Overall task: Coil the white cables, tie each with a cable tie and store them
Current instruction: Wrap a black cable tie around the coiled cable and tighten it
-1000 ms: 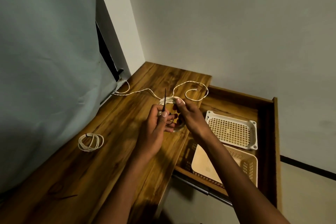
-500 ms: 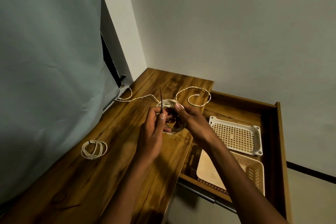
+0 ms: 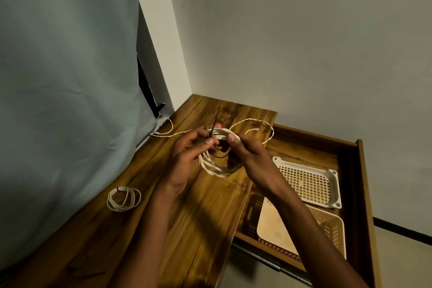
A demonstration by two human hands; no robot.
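White coiled cable [image 3: 216, 159] held above wooden counter [image 3: 191, 217] by both hands. Left hand [image 3: 184, 161]: thumb and fingers pinched on black cable tie [image 3: 213, 127], tie tail pointing toward 12 o'clock. Right hand [image 3: 247, 156]: fingers curled around coil's 3 o'clock side, thumb pressed on top. Loose cable [image 3: 252, 124] trailed on counter at 12 o'clock. Tied coil [image 3: 124, 199] laid on counter at 8 o'clock of hands. Open drawer [image 3: 360, 194] at 3 o'clock: white perforated tray [image 3: 306, 182] and beige basket [image 3: 327, 229] kept inside.
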